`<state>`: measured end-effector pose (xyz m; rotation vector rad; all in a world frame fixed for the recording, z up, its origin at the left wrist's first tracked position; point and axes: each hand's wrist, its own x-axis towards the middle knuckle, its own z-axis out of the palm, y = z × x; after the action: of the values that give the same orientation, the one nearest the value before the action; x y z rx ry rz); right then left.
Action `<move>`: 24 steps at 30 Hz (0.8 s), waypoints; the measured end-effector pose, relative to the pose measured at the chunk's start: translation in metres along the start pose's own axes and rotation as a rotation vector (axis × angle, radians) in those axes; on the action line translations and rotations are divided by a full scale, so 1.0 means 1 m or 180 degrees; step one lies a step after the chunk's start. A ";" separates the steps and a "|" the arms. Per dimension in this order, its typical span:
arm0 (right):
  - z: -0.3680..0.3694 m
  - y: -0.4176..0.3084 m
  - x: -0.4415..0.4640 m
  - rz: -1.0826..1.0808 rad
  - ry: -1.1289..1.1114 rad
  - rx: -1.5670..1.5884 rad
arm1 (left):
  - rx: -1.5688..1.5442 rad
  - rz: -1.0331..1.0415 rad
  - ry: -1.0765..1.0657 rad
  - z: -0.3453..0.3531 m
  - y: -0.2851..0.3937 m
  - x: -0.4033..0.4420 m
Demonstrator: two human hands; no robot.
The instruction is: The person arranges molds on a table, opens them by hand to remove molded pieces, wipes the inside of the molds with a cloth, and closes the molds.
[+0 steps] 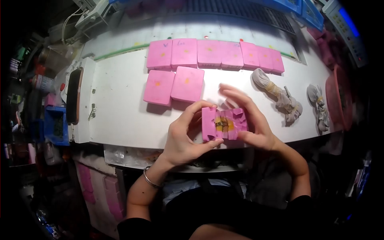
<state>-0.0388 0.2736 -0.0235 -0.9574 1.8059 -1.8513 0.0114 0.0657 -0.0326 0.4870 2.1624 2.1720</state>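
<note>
Between my hands, over the front edge of the white table, is a pink block [209,124] with a hollow that shows yellow and brown inside. My left hand [186,134] grips its left side, with the thumb at the bottom edge and the fingers at the top. On its right side, my right hand [256,124] has the thumb at the lower corner, while its fingers are raised, spread and partly blurred above. Just beyond lie two pink blocks, one at the left [159,87] and one beside it [187,84].
A row of several pink blocks [209,53] runs along the back of the white table [116,96]. Bundled grey cloths [278,96] lie at the right, near a pink basket [339,96]. A dark phone-like object [75,95] is at the left, above a blue bin [56,125].
</note>
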 end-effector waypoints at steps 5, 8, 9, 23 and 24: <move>0.008 -0.009 -0.001 -0.1399 0.0365 -0.1993 | -0.0503 -0.0248 0.0064 -0.003 0.008 -0.007; 0.013 -0.006 0.003 -0.1198 0.0165 -0.1145 | -0.0705 -0.0491 0.0099 -0.006 0.012 -0.008; 0.013 -0.015 0.009 -0.0981 0.0161 -0.1572 | -0.0837 -0.0632 0.0063 -0.008 0.012 -0.008; 0.016 -0.020 0.005 -0.0263 0.0050 -0.2871 | -0.1453 -0.0765 0.0065 -0.016 0.007 -0.007; 0.014 -0.017 0.003 -0.0339 0.0125 -0.2824 | -0.1453 -0.0737 0.0088 -0.017 0.006 -0.007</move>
<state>-0.0278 0.2627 -0.0069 -1.3039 2.7003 -1.0654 0.0154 0.0477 -0.0274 0.1695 1.5570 2.4311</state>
